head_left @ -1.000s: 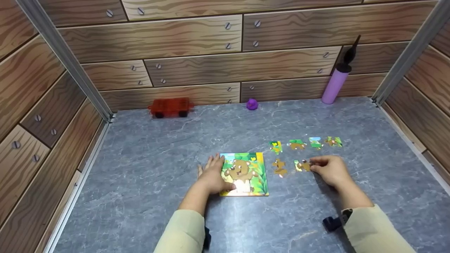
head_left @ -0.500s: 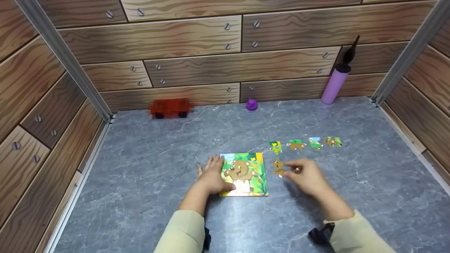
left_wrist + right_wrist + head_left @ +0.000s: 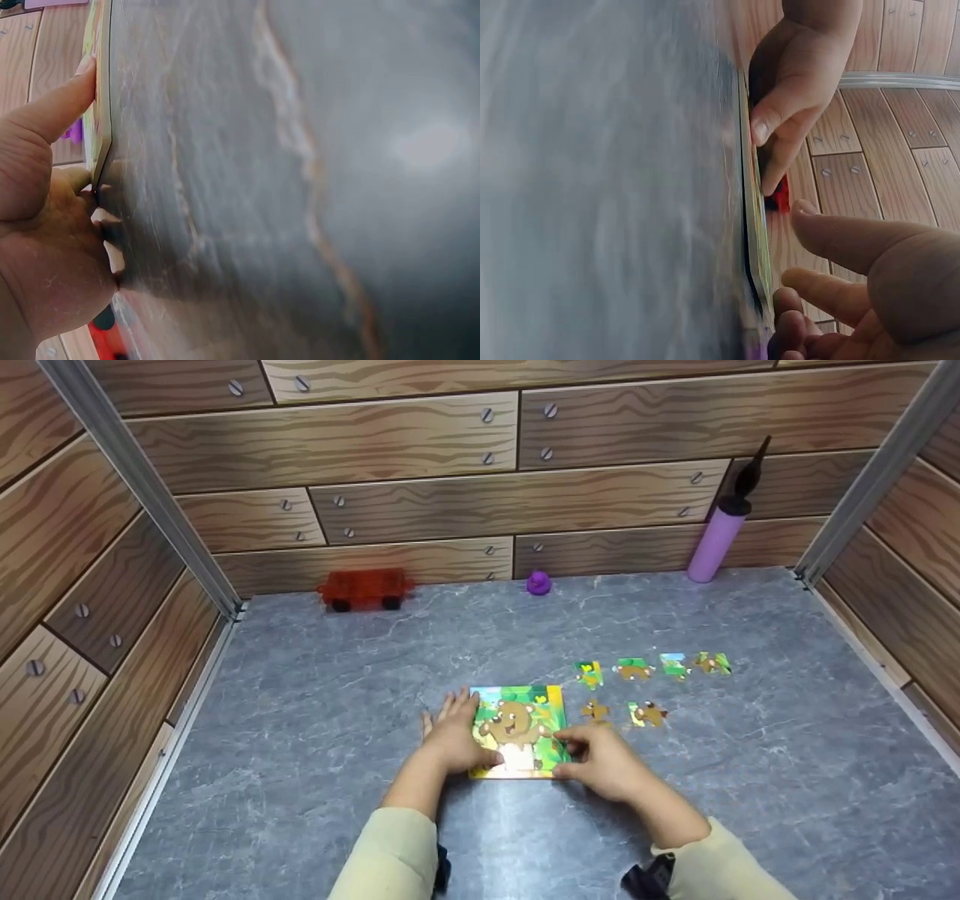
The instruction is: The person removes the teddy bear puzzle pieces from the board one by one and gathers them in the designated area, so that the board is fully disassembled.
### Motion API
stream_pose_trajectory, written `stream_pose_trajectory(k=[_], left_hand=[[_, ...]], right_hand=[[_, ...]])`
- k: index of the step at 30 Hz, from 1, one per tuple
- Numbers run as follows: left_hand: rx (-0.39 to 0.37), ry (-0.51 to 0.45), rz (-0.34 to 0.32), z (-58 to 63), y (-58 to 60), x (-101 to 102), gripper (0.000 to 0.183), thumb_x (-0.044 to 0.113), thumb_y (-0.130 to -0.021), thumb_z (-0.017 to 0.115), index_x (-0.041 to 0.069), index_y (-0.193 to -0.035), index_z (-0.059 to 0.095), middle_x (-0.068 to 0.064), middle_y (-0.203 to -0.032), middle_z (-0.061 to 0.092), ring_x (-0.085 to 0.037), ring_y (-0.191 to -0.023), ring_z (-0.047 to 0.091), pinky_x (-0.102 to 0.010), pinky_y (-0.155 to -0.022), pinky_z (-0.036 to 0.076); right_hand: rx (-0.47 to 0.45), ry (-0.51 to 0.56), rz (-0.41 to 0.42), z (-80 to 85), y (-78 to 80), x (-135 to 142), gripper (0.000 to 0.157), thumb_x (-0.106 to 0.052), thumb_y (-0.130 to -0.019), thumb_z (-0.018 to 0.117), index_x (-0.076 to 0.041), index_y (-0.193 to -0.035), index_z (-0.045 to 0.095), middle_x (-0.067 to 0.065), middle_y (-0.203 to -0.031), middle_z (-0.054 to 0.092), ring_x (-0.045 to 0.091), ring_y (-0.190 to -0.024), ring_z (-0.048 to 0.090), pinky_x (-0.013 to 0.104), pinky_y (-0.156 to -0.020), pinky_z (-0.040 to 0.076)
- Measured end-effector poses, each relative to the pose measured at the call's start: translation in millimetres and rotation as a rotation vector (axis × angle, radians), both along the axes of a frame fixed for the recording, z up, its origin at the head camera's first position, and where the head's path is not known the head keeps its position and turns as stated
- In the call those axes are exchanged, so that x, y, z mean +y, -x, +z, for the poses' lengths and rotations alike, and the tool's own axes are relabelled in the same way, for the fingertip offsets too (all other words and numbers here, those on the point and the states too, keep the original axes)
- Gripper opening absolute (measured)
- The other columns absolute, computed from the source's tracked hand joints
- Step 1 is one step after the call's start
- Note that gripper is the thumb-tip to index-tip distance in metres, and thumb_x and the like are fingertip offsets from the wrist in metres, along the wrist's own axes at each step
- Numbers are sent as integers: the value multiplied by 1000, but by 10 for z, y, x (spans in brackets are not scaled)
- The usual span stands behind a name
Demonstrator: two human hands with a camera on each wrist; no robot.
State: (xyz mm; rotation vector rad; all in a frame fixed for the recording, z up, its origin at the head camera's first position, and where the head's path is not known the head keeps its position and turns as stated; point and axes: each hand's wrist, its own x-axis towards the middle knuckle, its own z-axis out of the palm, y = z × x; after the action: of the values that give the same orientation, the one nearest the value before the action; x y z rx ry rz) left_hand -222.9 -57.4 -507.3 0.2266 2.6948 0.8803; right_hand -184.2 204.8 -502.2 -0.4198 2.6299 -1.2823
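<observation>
A square bear puzzle (image 3: 514, 720) in a board with a coloured border lies flat in the head view. My left hand (image 3: 452, 739) rests at its left edge, fingers spread, with the thumb on its face. My right hand (image 3: 604, 761) is at the puzzle's right edge. In the right wrist view, the right thumb (image 3: 847, 238) and index finger (image 3: 821, 292) stand apart, with nothing visible between them. A brown puzzle piece (image 3: 595, 710) lies just beyond the right hand, partly hidden by it. Beside it is another brown piece (image 3: 647, 714).
A row of several loose pieces (image 3: 634, 668) lies behind, to the right. Along the back wall are a red toy wagon (image 3: 365, 589), a small purple duck (image 3: 538, 583) and a purple hand pump (image 3: 718, 540). Wood-patterned walls surround the grey tabletop (image 3: 315, 675).
My right hand has moved left, from the loose brown pieces to the puzzle's right edge. Both brown pieces remain on the table. The left hand has stayed in place.
</observation>
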Motion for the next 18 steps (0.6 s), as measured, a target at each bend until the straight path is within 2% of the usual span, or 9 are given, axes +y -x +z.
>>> stream_pose_trajectory(k=[4,11,18], left_hand=[[-1,9,-1,3,2,4,112,40,-80,93,10,-168,31,-11,-176,16,-36,-163,6,-67,-125,-7],[0,-2,-4,16,-16,9,112,40,-79,93,10,-168,31,-11,-177,16,-35,-163,5,-67,-125,-7],[4,-4,0,-3,-28,13,112,41,-80,92,10,-168,31,-11,-177,16,-35,-163,5,-66,-125,-8]], right_hand=[[-21,-36,-4,-15,-16,-52,48,-4,-85,87,7,-129,71,9,-100,64,19,-85,56,31,-71,51],[-34,-172,-70,-9,-31,-132,45,-6,-86,88,1,-128,73,4,-101,62,20,-93,58,46,-87,53],[-58,-176,-97,-19,-35,-144,42,-6,-86,87,0,-125,73,6,-104,64,23,-98,61,51,-93,54]])
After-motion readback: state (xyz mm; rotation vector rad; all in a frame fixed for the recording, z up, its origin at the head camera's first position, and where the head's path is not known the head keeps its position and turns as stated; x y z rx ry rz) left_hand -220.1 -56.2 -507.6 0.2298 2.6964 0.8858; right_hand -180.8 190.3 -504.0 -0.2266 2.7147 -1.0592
